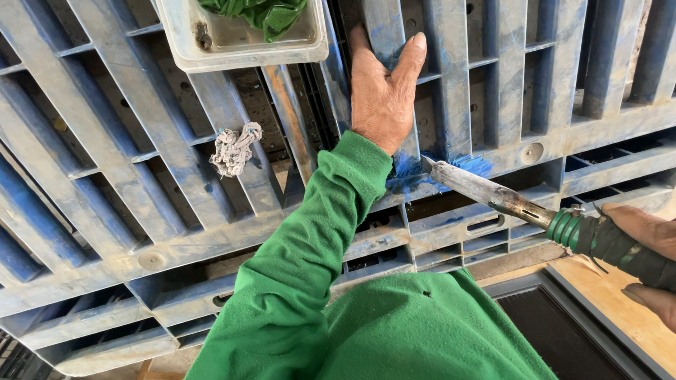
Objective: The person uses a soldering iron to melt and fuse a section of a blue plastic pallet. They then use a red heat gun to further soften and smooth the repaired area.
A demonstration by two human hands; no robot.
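Note:
My left hand [379, 91], in a green sleeve, presses flat on a slat of the worn blue plastic pallet [97, 146], fingers partly hooked into a gap. My right hand [666, 265] grips the dark wrapped handle of a metal-tipped tool [488, 192] with green wire wound around its neck. The tool's tip touches the pallet's edge just below my left wrist, where the plastic looks bright blue and smeared.
A pale plastic tray [243, 43] holding a green cloth sits on the pallet at the top. A knotted scrap of whitish rag [234, 149] lies on a slat. A wooden board [627, 307] and a dark grille lie lower right; black crates are at lower left.

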